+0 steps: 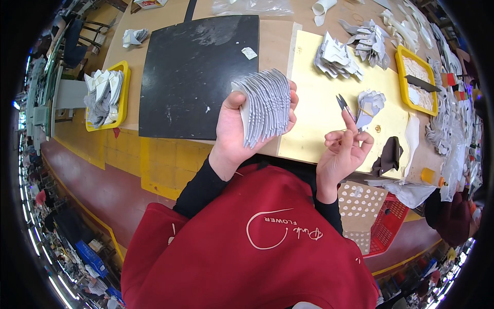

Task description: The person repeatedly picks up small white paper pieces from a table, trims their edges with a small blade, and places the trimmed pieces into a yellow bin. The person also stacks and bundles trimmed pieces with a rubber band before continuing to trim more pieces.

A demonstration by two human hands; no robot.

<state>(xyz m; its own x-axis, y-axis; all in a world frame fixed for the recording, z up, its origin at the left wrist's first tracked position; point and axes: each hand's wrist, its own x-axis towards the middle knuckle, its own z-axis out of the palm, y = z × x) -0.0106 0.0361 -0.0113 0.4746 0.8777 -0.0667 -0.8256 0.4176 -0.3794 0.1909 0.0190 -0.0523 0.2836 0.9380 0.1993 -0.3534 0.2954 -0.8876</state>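
Note:
A thick fanned stack of pale grey cut pieces [265,105] is gripped in my left hand [234,126], thumb on the near side and fingertips round the far edge. To the right, over the yellow board's near part, my right hand [343,154] is raised with fingers bent and spread apart. Small thread snips [346,105] with dark blades show just beyond its raised finger; whether they touch, I cannot tell. Beside them a small banded bundle of grey pieces [371,103] lies on the yellow board [309,123]. A dark brown scrap [389,156] lies nearby.
A black mat [190,77] covers the table's left part. Yellow trays stand at left [122,105] and right [434,100], the latter with a dark strip across. Loose piles of grey pieces [337,57] lie far right. A red crate [386,226] sits below the table's edge.

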